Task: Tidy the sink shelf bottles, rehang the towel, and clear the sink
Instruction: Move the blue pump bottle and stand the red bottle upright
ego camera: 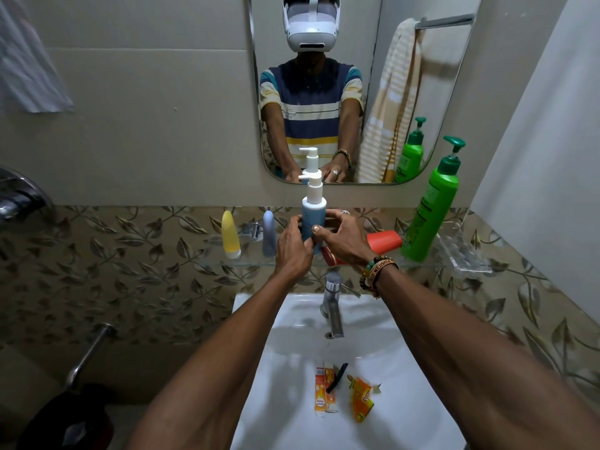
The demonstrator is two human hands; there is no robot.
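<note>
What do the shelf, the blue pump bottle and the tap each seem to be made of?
The shelf looks like clear glass: tiles show through it. The blue pump bottle looks like matt plastic, without glare. The tap looks like polished metal, brightly reflective.

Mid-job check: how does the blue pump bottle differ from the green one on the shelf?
The blue pump bottle has a white pump; the green pump bottle has a dark green one. The left hand and right hand grip the blue one midway along the glass shelf; the green one stands untouched at its right end. The green one looks bulkier. Both are upright.
</note>
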